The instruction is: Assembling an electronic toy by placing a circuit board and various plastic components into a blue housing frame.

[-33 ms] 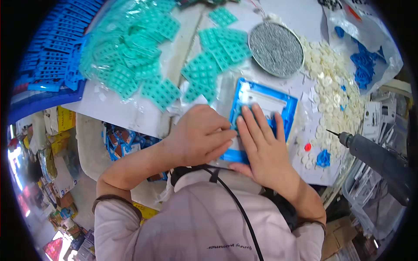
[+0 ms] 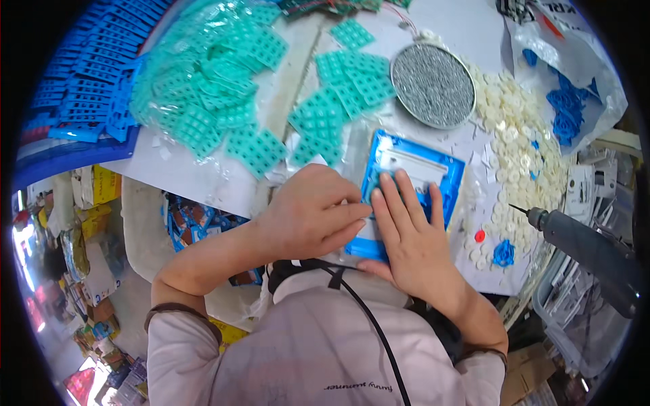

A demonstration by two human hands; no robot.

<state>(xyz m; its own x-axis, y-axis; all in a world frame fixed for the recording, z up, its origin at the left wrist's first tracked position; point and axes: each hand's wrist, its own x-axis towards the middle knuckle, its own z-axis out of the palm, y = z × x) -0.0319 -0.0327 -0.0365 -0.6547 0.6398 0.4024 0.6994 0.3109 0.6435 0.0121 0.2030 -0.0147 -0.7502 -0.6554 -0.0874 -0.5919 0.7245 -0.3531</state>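
Note:
A blue rectangular plastic housing [image 2: 414, 145] with a pale inner panel lies on the white work surface, close to my body. Flat across its right part rests my right hand [image 2: 421, 247], fingers spread and thumb out at the near edge. At the housing's left edge, my left hand [image 2: 308, 211] is closed, thumb and fingertips pressed together. Whatever that pinch holds, if anything, is hidden. Part of the housing's middle is covered by my hands. Beyond my left hand lie loose mint-green rubber keypads [image 2: 318, 115].
A round dish of small metal screws [image 2: 433, 84] stands beyond the housing. White round plastic pieces [image 2: 518, 149] spread to its right, near an electric screwdriver [image 2: 582, 247] pointing inward. More green keypads [image 2: 210, 88] and stacked blue parts [image 2: 101, 74] sit left. A bin [image 2: 145, 230] stands below the table edge.
The whole view has shifted slightly, so things on the table appear a little lower. Both hands keep the same pose on the housing.

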